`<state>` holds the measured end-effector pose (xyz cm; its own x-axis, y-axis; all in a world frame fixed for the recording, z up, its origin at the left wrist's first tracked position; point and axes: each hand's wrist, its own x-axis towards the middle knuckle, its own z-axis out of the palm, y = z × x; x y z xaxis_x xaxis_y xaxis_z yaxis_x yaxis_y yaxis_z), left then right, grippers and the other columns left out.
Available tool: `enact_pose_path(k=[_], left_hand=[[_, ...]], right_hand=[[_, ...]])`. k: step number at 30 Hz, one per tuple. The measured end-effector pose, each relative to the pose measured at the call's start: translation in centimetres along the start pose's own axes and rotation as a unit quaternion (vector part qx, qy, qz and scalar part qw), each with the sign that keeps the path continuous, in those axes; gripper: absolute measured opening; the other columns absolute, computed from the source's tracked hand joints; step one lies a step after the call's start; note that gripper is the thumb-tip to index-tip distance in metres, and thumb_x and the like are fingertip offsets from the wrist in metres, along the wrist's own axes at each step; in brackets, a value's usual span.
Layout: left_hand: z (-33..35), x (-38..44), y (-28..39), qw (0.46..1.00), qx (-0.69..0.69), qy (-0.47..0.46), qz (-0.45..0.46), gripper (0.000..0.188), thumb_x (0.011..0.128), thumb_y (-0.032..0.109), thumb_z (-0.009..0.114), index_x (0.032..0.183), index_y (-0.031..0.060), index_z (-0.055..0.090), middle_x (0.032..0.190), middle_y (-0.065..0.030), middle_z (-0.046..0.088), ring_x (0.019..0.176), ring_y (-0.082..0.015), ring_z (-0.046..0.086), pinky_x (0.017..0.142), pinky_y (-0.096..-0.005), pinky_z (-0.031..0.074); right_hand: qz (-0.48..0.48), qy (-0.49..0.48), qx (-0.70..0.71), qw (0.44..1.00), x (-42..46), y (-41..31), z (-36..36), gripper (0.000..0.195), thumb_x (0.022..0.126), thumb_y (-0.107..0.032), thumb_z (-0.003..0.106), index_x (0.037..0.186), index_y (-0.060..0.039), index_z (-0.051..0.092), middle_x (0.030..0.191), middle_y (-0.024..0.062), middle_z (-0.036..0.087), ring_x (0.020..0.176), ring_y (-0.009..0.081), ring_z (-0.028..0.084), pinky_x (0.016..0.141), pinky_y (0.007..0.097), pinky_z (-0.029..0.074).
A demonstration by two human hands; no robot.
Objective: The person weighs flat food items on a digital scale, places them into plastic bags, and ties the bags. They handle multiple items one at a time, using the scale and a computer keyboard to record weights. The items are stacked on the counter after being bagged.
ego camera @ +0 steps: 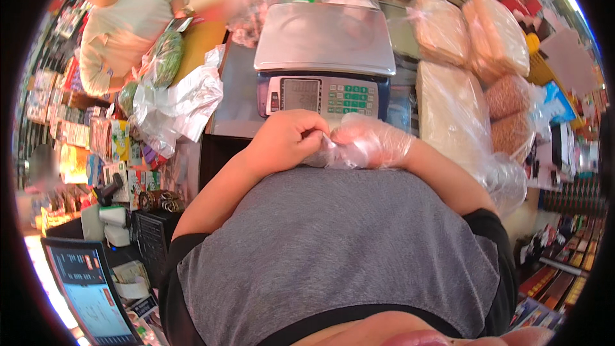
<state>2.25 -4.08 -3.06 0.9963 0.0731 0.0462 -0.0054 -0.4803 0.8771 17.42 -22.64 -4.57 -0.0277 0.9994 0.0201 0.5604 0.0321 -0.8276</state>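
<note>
Close to the belly, just in front of the scale, both hands meet over crumpled clear plastic (343, 154). My left hand (288, 139) is bare, its thumb and forefinger pinching a fold of this film. Thin clear plastic, like a disposable glove, covers my right hand (375, 139) to the wrist. Its bent fingers lie against the crumpled film; the film blurs whether they grip it. Beyond the hands stands an electronic weighing scale (324, 93) with green keys and a lit display. On top is a flat metal pan (324, 38), with nothing lying on it.
Bagged pale flat goods (451, 115) and bags of reddish-brown grains (507, 113) lie right of the scale. On the left are a crumpled plastic bag (180, 101), bagged greens (168, 57), a barcode scanner (110, 190) and a screen (89, 293). Another person (125, 24) stands across, far left.
</note>
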Motion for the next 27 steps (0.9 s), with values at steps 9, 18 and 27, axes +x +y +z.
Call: enact_pose_path(k=[9,18,27], left_hand=[[-2.1,-0.5,-4.7,0.935,-0.273,0.225,-0.041,0.016,0.102,0.008,0.056,0.116,0.0005,0.061,0.104,-0.0036,0.066,0.095,-0.0112,0.062,0.089,-0.0260,0.050],[-1.9,-1.9,-6.2,0.950,-0.241,0.186,-0.062,0.016,0.103,0.011,0.056,0.113,0.0014,0.064,0.102,-0.0049,0.069,0.094,-0.0129,0.064,0.086,-0.0280,0.050],[-0.9,-1.6,-5.5,0.987,-0.078,0.137,-0.014,0.026,0.092,0.003,0.066,0.117,0.0034,0.062,0.104,-0.0054,0.063,0.095,-0.0150,0.063,0.088,-0.0307,0.052]], right_hand=[[-0.016,0.245,-0.421,0.873,-4.8,0.9,-7.2,0.020,0.092,-0.021,0.059,0.094,-0.0039,0.069,0.095,0.0168,0.067,0.095,0.0317,0.066,0.087,0.0429,0.053],[0.111,0.092,-0.517,0.844,1.2,1.6,-9.9,0.021,0.094,-0.021,0.060,0.107,-0.0045,0.065,0.107,0.0139,0.067,0.107,0.0314,0.063,0.095,0.0447,0.051],[0.108,0.216,-0.191,0.951,1.9,4.1,-3.2,0.047,0.086,-0.018,0.073,0.131,-0.0081,0.064,0.122,0.0149,0.066,0.119,0.0332,0.060,0.110,0.0427,0.042]])
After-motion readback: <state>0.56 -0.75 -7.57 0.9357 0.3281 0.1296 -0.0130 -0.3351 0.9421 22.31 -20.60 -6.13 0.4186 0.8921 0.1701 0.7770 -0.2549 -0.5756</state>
